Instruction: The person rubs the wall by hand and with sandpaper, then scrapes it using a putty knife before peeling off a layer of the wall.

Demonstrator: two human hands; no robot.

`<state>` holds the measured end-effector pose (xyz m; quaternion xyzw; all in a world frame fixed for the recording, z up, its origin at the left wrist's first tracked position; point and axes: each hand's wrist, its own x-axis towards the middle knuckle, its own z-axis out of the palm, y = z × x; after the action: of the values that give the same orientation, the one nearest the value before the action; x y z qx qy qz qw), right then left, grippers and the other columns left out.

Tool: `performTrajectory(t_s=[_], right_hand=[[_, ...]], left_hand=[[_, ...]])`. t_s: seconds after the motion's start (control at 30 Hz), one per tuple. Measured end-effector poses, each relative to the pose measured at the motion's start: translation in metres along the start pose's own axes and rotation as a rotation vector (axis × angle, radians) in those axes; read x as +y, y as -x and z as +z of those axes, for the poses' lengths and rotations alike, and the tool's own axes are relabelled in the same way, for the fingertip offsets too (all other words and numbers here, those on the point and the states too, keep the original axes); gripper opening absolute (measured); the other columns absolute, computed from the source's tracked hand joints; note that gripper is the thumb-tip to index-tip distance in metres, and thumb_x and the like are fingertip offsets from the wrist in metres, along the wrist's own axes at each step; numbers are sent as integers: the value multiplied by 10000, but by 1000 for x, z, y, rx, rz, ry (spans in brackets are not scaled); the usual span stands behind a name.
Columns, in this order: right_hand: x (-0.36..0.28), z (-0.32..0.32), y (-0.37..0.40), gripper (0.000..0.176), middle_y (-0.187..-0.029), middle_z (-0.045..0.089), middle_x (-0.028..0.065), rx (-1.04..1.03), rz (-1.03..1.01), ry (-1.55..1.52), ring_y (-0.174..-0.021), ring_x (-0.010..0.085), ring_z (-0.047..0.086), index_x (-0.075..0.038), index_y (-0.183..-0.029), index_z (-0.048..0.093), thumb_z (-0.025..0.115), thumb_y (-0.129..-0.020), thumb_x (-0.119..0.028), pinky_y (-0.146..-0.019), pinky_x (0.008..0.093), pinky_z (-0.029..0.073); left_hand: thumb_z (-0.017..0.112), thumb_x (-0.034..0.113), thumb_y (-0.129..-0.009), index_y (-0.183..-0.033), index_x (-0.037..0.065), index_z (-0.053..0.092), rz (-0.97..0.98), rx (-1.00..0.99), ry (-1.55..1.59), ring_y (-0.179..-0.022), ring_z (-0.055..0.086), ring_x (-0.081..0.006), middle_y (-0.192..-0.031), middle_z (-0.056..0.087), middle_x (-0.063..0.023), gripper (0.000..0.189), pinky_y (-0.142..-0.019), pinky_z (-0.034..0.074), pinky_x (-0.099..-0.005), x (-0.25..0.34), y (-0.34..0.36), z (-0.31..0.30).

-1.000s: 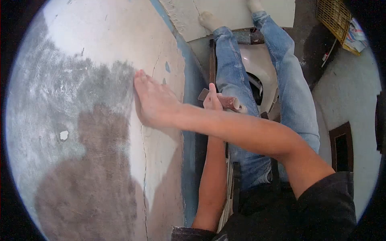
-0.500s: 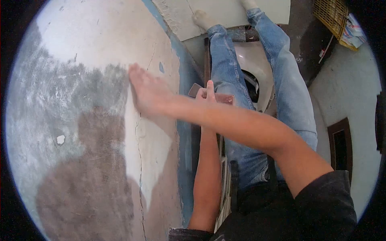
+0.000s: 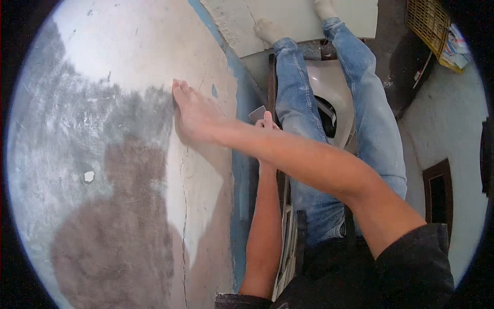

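Right grip point(image 3: 194, 117) lay flat and open against the wall point(image 3: 118, 62). Left grip point(image 3: 265, 126) pinched the sandpaper point(image 3: 257, 113) beside my knee point(image 3: 297, 110). It looked light, floppy and gritty, best held folded, by its edge.

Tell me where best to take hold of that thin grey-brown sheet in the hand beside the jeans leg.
Pinch the free corner of the thin grey-brown sheet, coming from the upper left. Only that corner juts past the left hand; the rest is hidden under the right forearm. Being flat and thin, it suits a pinch across both faces.
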<state>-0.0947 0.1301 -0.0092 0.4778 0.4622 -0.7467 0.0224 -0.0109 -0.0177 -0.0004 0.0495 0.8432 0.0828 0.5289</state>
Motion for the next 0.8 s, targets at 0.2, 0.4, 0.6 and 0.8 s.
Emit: performTrajectory(t_s=[0.2,0.4,0.6,0.8], right_hand=[[-4,1,20,763,-1564,241,267,-70,-38,3,-1380,394,372,51,-1523,158,492,-847,-63,-1086,498,389],[-11,-6,-4,761,-1532,304,250,-108,99,-40,-1293,417,439,32,-1525,179,496,-842,-80,-1072,504,392],[-22,-13,11,763,-1519,322,247,-105,96,-42,-1266,423,447,34,-1521,206,507,-831,-88,-1071,504,376],[-33,-8,18,728,-1499,364,242,-61,75,-30,-1248,431,464,28,-1507,248,501,-830,-66,-1058,498,389]], left_hand=[[435,569,-1008,-747,64,558,-357,182,182,-669,517,-203,-706,553,-40,581,-718,436,-378,30,19,25],[452,702,-932,-897,32,589,-129,426,-192,-800,589,-257,-808,624,-105,685,-801,453,-412,39,17,33],[661,656,-838,-1122,9,521,-239,218,-136,-887,584,-307,-938,623,-160,721,-845,442,-451,35,7,19],[692,642,-814,-1181,42,497,-251,141,-535,-1064,571,-336,-1144,581,-181,730,-908,430,-477,68,18,19]])
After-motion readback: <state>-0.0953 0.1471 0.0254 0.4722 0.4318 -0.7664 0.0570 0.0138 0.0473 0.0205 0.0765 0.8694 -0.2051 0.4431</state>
